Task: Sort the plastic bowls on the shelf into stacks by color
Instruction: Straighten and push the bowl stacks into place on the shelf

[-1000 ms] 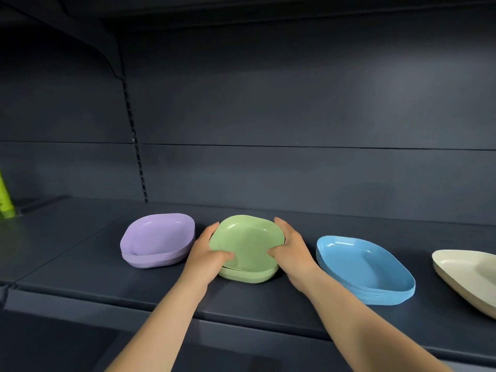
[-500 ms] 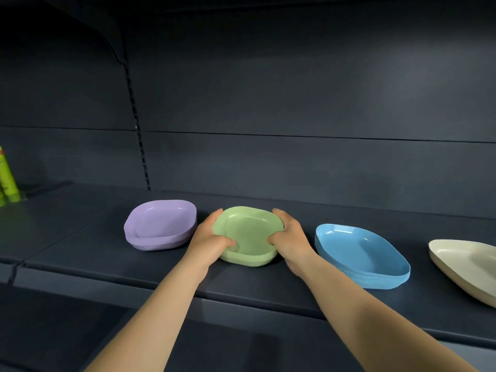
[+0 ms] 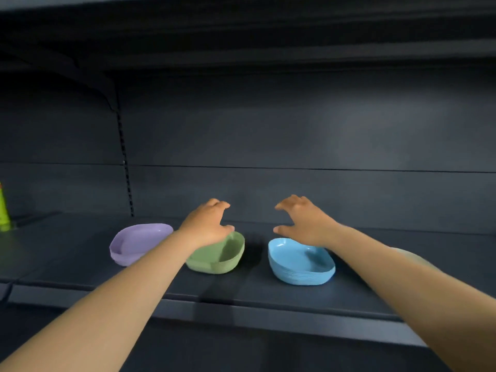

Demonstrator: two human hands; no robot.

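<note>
Currently both hands hang above the shelf (image 3: 268, 294) holding nothing: left hand (image 3: 208, 226) over the back rim of the green bowl stack (image 3: 222, 257), right hand (image 3: 300, 221) over the back of the blue bowl stack (image 3: 300, 264), fingers on both loosely spread and bent. Purple bowl stack (image 3: 139, 242) sits toward the shelf's left end, green mid-shelf, blue to its right; 3 stacks, gaps between all.

Risks, as I judge them: a forearm dropping could clip the green or blue stack and shove it toward the front edge; the purple top bowl looks slightly askew and could slide if bumped.

Room: bare shelf behind the stacks up to the back panel (image 3: 295, 130), and right of blue. Green bottle (image 3: 4, 208) stands far left, well apart.
</note>
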